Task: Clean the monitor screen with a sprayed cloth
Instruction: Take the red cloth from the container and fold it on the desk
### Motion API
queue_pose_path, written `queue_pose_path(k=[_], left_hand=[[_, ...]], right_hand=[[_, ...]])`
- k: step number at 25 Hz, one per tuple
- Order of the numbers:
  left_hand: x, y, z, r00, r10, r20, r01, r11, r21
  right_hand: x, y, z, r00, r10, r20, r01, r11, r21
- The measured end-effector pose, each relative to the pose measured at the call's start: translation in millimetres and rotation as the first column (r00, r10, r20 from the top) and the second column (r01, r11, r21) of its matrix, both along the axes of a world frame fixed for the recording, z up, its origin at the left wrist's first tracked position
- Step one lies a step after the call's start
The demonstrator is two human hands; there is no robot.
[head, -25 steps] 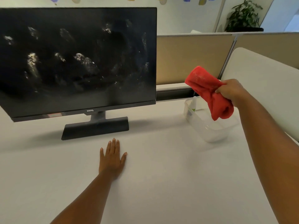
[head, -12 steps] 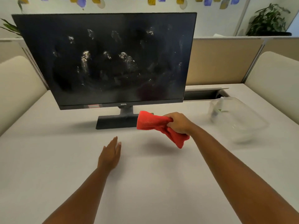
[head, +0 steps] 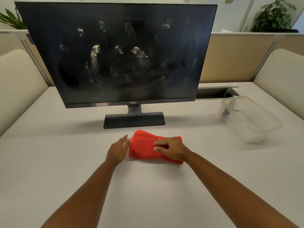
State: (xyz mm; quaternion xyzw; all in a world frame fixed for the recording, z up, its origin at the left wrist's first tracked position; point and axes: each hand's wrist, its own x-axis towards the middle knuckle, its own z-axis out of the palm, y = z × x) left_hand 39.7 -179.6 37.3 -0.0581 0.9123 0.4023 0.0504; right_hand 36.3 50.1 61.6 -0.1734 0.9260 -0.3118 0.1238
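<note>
Red cloth (head: 144, 148) lies bunched on the desk (head: 49, 162), six o'clock of the monitor (head: 118, 51). Right hand (head: 171, 149) pinches it; left hand (head: 117, 150), fingers straight, touches its nine o'clock end. Screen smeared, wiping not begun.

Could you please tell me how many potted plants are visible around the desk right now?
2. One plant stands behind the partition at the far right; the leaves of another plant show at the far left, beside the monitor. The monitor may hide others.
</note>
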Motion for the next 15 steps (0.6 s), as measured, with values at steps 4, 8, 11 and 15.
queue_pose_path(k=[4, 8, 11, 15], left_hand=[[-15.8, 20.1, 9.6, 0.998, 0.052, 0.023, -0.055, 0.991, 0.126], [-20.7, 33.0, 16.1, 0.988, 0.150, 0.020, -0.151, 0.963, 0.222], [-25.9, 31.4, 26.6, 0.987, 0.163, -0.006, -0.151, 0.925, 0.348], [-33.2, 22.0, 45.9, 0.994, -0.094, 0.061, 0.053, 0.873, 0.484]], right_hand=[[-24.3, 23.2, 10.2, 0.925, -0.378, 0.046, 0.361, 0.910, 0.205], [-29.7, 26.2, 13.1, 0.892, -0.397, 0.215, 0.347, 0.907, 0.237], [-33.7, 25.3, 29.9, 0.883, -0.392, 0.260, 0.392, 0.918, 0.055], [-39.9, 26.1, 69.6, 0.886, -0.210, 0.413, 0.285, 0.949, -0.131]])
